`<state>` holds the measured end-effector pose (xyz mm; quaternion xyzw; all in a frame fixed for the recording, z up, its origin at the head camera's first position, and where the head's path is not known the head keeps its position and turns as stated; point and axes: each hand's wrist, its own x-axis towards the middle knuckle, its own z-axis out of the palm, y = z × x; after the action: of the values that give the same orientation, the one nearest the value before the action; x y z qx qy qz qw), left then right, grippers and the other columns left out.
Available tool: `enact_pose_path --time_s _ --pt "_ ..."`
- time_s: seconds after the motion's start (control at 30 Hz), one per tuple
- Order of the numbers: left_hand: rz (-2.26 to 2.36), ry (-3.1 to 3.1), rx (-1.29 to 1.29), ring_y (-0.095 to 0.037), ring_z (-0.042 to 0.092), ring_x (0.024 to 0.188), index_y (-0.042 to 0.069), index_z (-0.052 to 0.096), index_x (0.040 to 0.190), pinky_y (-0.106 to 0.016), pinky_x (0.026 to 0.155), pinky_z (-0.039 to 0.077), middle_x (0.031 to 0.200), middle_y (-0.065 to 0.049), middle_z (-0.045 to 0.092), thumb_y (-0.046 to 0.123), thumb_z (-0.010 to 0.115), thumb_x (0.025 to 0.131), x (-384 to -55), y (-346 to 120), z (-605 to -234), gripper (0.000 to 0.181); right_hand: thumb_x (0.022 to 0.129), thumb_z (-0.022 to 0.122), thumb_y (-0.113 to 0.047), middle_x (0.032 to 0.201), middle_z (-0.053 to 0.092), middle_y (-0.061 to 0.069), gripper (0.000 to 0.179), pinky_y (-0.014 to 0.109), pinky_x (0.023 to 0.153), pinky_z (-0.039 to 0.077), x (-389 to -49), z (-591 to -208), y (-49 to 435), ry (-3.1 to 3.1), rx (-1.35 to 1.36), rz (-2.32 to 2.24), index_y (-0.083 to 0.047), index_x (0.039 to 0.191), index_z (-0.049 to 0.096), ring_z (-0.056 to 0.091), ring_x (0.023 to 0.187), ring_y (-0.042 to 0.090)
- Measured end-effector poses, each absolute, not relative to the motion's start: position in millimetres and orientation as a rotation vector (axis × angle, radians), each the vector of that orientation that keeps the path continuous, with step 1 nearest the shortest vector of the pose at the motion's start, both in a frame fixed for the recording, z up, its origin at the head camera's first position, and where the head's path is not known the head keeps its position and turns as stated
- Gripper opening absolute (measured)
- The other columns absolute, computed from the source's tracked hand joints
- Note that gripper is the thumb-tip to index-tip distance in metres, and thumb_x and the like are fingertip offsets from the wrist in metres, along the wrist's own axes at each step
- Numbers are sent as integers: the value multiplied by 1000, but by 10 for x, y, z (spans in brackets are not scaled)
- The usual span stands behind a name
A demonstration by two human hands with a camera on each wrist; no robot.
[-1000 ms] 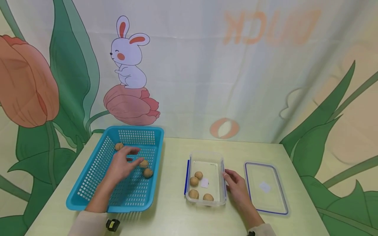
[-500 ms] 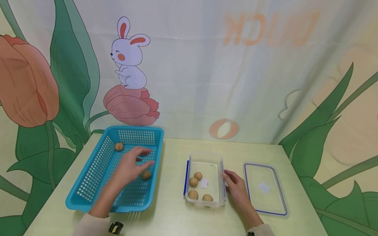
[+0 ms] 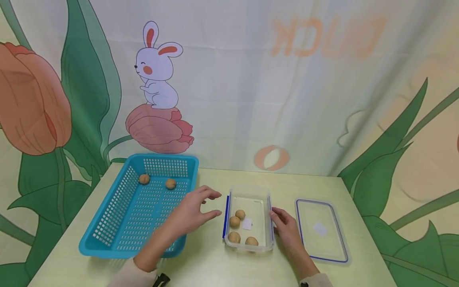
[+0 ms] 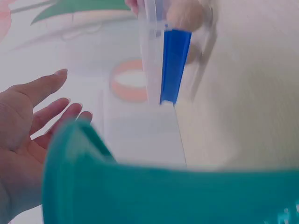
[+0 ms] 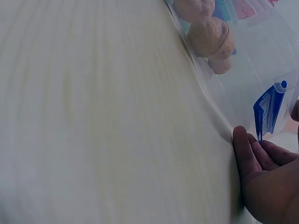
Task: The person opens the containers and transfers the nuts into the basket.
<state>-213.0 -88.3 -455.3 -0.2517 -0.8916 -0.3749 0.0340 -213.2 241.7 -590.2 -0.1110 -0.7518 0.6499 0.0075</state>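
My left hand [image 3: 195, 209] is between the blue basket and the clear plastic food container [image 3: 250, 248], thumb and fingers spread apart. In the left wrist view this hand [image 4: 28, 126] shows a bare palm, with the container's blue side clip [image 4: 175, 65] beyond it. Two walnuts [image 3: 170, 183] show at the far end of the basket [image 3: 143, 253]; my left hand and forearm cover its near right part. Several walnuts [image 3: 234, 237] lie in the container. My right hand [image 3: 288, 229] holds the container's right side, thumb at the rim and fingers [image 5: 245, 149] beside the wall.
The clear lid [image 3: 320, 247] with a blue seal lies flat at the right, just past my right hand. Behind the pale table [image 3: 211, 271] hangs a printed curtain [image 3: 229, 99]. The basket rim stands close beside my left forearm.
My left hand has moved right, out from over the basket toward the container. A walnut now shows at the basket's far right. The right hand has stayed on the container.
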Motion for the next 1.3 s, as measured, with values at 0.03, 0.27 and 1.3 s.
enact_pose_path --time_s 0.03,0.27,1.3 --pt "-1152 -2737 -803 -22 67 114 13 72 129 -40 94 60 122 2 68 21 87 91 -2124 -842 -4553 41 106 67 -39 144 62 20 53 28 89 60 -2131 -5904 2419 -2352 -344 2031 -3 144 60 62 124 26" --pt "-1170 -2737 -976 -17 65 111 13 71 130 -39 95 59 118 3 67 23 84 94 -2086 -579 -4580 40 105 68 -38 143 63 20 52 28 89 60 -2129 -5902 2418 -2340 -349 2041 -3 143 62 62 125 28" --pt "-965 -2864 -1396 -8 63 108 11 77 123 -22 97 49 116 8 72 28 86 92 -2259 115 -5283 36 106 67 -35 140 64 24 51 27 87 60 -2107 -5864 2414 -2335 -284 2028 2 141 62 63 121 26"
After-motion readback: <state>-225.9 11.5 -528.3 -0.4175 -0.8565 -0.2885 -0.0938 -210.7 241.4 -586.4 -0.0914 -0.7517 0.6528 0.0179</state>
